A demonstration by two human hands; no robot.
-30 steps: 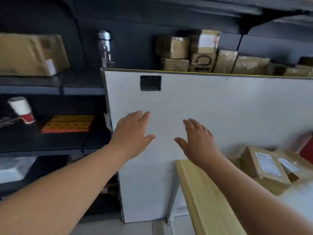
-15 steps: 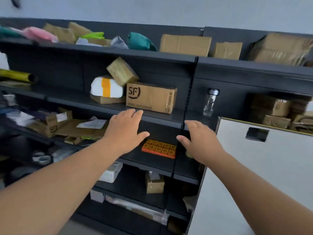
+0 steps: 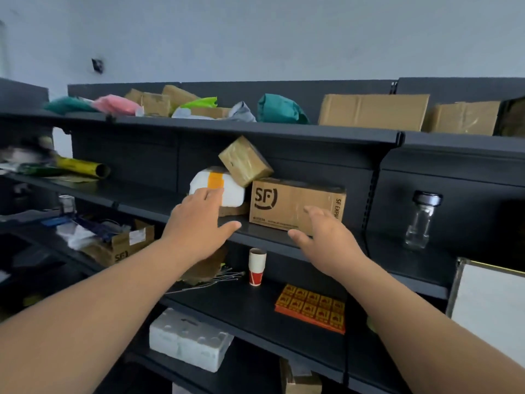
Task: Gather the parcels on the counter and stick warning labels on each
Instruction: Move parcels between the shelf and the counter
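The left hand (image 3: pixel 199 220) and right hand (image 3: pixel 326 237) were spread, holding nothing, before the SF box (image 3: pixel 295 203). Pulling it could drop the tilted box (image 3: pixel 245 161) leaning on it.

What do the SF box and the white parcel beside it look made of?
SF box: brown cardboard, matte, with a printed black logo and folded edges. White parcel: probably foam, judging by its dull white surface and rounded edges; an orange tape band crosses it.

Both spread hands, left hand (image 3: pixel 199 220) and right hand (image 3: pixel 326 237), reach toward the SF box (image 3: pixel 295 203).
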